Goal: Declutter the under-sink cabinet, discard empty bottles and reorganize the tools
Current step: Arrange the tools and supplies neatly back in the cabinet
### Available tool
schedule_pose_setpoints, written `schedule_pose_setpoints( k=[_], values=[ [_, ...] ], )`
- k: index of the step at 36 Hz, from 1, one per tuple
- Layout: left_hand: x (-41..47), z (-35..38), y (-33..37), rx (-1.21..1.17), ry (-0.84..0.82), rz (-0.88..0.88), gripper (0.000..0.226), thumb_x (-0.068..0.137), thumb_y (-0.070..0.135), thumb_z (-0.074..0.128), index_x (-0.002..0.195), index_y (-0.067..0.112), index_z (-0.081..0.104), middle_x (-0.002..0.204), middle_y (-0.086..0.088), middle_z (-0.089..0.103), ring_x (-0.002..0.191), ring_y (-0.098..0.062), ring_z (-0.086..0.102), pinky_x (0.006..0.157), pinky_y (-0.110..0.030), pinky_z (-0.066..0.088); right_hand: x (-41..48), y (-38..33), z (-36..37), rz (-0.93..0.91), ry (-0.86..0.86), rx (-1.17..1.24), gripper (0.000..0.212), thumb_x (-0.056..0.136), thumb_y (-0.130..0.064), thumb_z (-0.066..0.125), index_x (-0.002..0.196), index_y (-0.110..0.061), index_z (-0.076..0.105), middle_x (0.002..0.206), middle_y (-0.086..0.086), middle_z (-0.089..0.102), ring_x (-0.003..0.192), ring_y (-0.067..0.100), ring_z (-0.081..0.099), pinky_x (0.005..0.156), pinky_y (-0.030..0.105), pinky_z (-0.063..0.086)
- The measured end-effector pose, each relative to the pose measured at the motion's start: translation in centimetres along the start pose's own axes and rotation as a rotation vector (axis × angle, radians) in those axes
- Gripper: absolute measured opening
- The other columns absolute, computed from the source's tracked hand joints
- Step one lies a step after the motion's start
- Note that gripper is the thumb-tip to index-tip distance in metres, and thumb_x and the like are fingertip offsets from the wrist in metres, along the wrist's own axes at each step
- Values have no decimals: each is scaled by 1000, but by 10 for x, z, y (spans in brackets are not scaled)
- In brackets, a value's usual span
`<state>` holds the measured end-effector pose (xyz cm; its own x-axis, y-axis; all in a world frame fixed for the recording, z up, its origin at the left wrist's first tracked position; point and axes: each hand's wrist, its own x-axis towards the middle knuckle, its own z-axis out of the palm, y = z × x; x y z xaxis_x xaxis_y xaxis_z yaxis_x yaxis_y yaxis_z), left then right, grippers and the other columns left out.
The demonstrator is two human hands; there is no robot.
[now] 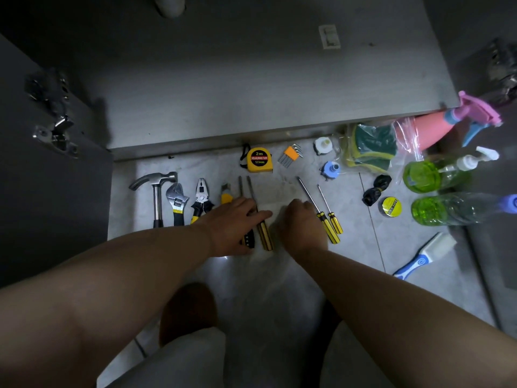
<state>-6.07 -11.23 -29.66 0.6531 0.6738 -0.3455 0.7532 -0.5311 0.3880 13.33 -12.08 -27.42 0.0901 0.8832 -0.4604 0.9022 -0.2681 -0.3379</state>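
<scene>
Head view: on the tiled floor, in front of the open cabinet, tools lie in a row. The left hand lies flat, fingers straight, over the handles of two screwdrivers whose shafts point to 12 o'clock. Just beside it at 3 o'clock, the right hand shows only its back. Its fingers are hidden and blurred, so I cannot tell whether it grips anything.

At 9 o'clock from the left hand lie a utility knife, pliers, a wrench and, outermost, a hammer. A thinner pair of screwdrivers lies just past the right hand at 3 o'clock.

At 12 o'clock, near the cabinet's edge, are a tape measure and hex keys. Toward 2 o'clock are two bottle caps, bagged sponges, a pink spray bottle, two green bottles and a roll of tape. A brush lies at 4 o'clock.
</scene>
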Motion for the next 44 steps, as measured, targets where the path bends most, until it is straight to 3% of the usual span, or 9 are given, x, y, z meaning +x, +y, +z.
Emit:
schedule_pose_setpoints(
  k=[3,8,14,21,27,34,38,41,44],
  values=[
    [2,2,-1,-6,-17,2,92,82,58,70,157,29,25,139,-5,36,130,-21,35,97,-33,42,1,23,-15,102,130,-134,31,93,-23,59,120,-13,47,119,10,45,97,32,59,77,43,52],
    [4,3,0,-12,-27,-14,90,81,60,70,155,27,31,144,-6,34,133,-22,33,102,-33,39,3,54,-21,99,71,-374,24,99,-17,46,123,-11,44,121,13,48,99,35,60,76,41,43],
    [4,2,2,19,-4,-2,88,81,62,70,153,25,35,143,-5,36,130,-21,35,100,-33,39,11,47,-22,209,12,-181,26,101,-25,47,120,-9,50,123,13,51,103,38,61,73,39,41],
    [5,2,4,19,-3,-21,89,79,63,70,152,25,37,138,-5,38,128,-22,36,97,-34,39,-1,15,-12,8,-53,0,32,90,-41,62,109,-15,57,109,7,57,94,29,61,79,42,54],
    [4,-1,5,29,-4,-17,85,79,64,70,149,25,41,137,-5,41,126,-21,37,96,-34,40,-9,2,8,36,-201,37,28,89,-38,63,104,-15,62,104,9,65,94,31,64,79,38,55],
    [2,-6,6,58,-31,-17,85,82,63,67,152,28,35,143,-3,38,133,-21,35,106,-38,36,-7,16,1,-6,-93,18,19,93,-32,57,102,-15,55,106,9,59,90,31,62,77,43,55],
    [1,-11,11,114,16,-6,82,80,67,65,148,27,40,139,-3,40,129,-22,38,105,-41,36,-4,32,-8,45,-26,-62,33,91,-32,60,115,-14,46,116,9,49,96,33,60,68,38,46],
    [2,-14,17,168,68,22,80,82,66,64,148,27,42,139,-6,41,130,-26,39,105,-42,35,-3,42,-9,132,-129,-102,48,87,-36,68,124,-14,45,124,10,49,109,32,58,73,35,42],
    [7,-12,28,175,49,57,76,89,63,57,154,32,35,145,-8,41,135,-27,36,110,-43,33,-2,41,-5,140,-168,-76,41,90,-31,63,125,-14,50,122,10,59,110,32,60,80,37,49]
  ],
)
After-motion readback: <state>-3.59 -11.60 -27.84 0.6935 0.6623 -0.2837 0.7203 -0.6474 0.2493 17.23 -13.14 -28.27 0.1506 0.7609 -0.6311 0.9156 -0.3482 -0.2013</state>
